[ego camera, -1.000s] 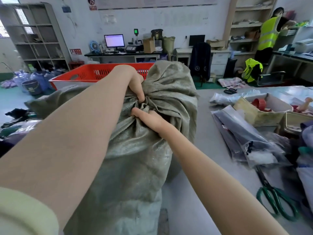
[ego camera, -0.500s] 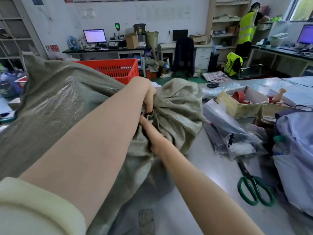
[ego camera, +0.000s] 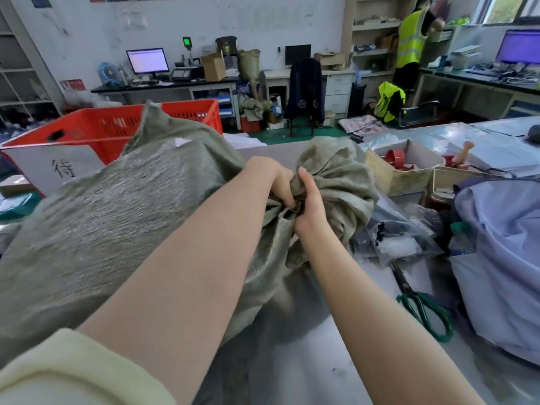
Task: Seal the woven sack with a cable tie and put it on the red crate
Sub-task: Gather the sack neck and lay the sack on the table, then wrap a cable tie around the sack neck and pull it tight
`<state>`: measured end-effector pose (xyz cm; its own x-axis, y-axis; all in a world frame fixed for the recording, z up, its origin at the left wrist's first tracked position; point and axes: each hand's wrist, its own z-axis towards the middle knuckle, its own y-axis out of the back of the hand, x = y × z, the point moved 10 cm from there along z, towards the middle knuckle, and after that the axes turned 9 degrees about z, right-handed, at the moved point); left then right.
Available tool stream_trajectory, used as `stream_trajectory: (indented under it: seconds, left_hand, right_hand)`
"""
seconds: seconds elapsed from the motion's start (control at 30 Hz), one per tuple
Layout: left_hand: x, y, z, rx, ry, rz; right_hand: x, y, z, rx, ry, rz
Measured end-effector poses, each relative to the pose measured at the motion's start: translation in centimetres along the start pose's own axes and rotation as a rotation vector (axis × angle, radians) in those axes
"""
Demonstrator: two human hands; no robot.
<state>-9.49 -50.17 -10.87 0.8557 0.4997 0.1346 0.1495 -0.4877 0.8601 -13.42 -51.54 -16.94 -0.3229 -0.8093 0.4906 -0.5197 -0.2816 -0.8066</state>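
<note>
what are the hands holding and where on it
Both the left hand and the right hand grip the woven sack at its bunched neck.

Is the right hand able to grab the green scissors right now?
Probably not yet: the right hand is clamped on the sack neck. The scissors lie uncovered on the table beside that arm.

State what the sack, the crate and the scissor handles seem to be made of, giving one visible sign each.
Sack: probably woven plastic cloth, dull grey-green; a coarse weave shows. Crate: likely moulded plastic, bright red; slotted walls. Scissors: handles look green-coated, smooth loops; the blades seem dark metal.
</note>
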Motion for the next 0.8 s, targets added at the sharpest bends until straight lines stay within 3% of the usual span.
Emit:
stream_trajectory:
  seconds: [0.07, 0.37, 0.47, 0.57, 0.8]
  left_hand:
    - [-1.8, -1.1, 2.1, 0.038, -0.038, 0.02]
    - [-5.7, -5.2, 2.7, 0.176, 0.125, 0.131]
    - [-7.9, -7.3, 4.3, 0.22, 0.197, 0.009]
    - [-8.2, -8.9, 4.6, 0.315, 0.199, -0.021]
    - [-8.8, -11.0, 6.2, 0.327, 0.201, -0.233]
  right_hand:
    - [1.2, 2.6, 0.7, -0.108, 0.017, -0.091]
    - [2.4, 9.9, 1.4, -0.186, -0.011, -0.493]
    - [3.6, 13.4, 1.0, -0.241, -0.009, -0.617]
    - [4.1, 13.7, 1.2, -0.197, 0.031, -0.723]
    - [3.6, 13.7, 1.7, -0.078, 0.014, -0.829]
